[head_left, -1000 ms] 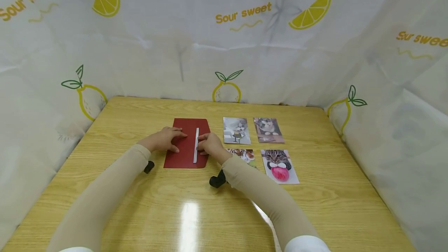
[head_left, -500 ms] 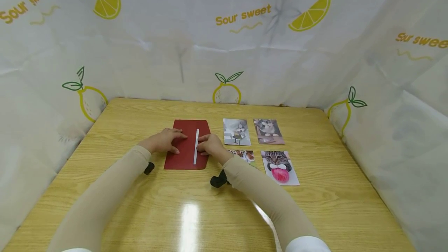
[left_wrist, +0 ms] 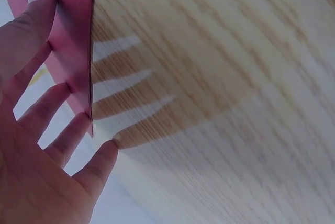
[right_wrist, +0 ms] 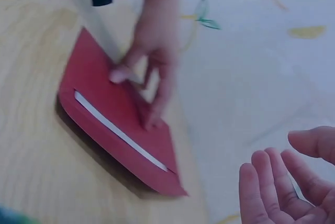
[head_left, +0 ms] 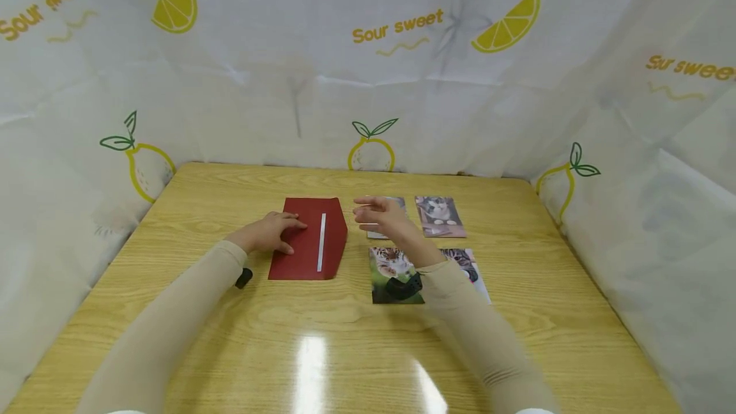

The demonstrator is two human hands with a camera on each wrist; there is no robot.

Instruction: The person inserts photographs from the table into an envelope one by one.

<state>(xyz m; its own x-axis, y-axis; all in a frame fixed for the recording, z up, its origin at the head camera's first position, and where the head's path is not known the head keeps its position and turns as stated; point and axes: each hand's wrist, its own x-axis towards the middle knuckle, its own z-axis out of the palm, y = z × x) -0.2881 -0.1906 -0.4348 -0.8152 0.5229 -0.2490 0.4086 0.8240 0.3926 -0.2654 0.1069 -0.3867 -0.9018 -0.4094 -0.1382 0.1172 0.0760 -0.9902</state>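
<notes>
A red paper envelope (head_left: 287, 267) with a white strip (head_left: 321, 241) along its right part lies on the wooden table. Its pointed right flap sticks out, and its edge stands slightly off the table in the right wrist view. My left hand (head_left: 267, 233) rests on the envelope's left part, fingers spread and thumb apart, fingertips touching the paper in the left wrist view. My right hand (head_left: 391, 219) hovers to the right of the envelope, holding nothing, its fingers loosely bent. It partly covers a grey picture card (head_left: 376, 234).
Nearby lie a tiger card (head_left: 392, 262), a card with a grey-and-white cat (head_left: 439, 213), and a tabby cat card (head_left: 462, 259) half hidden by the right sleeve. A white lemon-print cloth (head_left: 287, 82) rises behind the table (head_left: 241, 350).
My right hand has left the envelope beside the white strip and moved right, over the cards. The envelope's flap now shows, pointing right. My left hand has stayed in place.
</notes>
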